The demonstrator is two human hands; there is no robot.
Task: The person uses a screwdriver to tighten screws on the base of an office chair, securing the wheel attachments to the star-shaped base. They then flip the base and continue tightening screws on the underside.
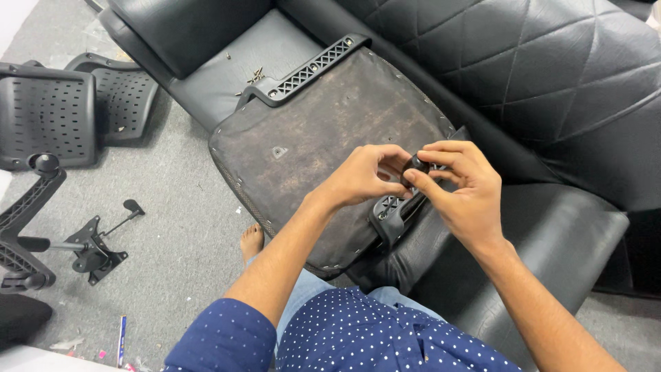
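Note:
An upturned office-chair seat pan [313, 131], brown and worn underneath, lies across a black leather sofa. A black plastic armrest bracket [311, 69] is fixed along its far edge. A second black bracket [391, 215] sits at its near right edge. My left hand [363, 176] and my right hand [460, 184] meet just above that bracket. The fingertips of both pinch a small black knob [415, 164].
Several loose screws [253, 77] lie on the sofa seat cushion. On the grey carpet at left are black perforated chair backs [48, 114], a chair arm frame [24, 220] and a tilt mechanism with lever [96, 251]. My bare foot [252, 241] rests on the floor.

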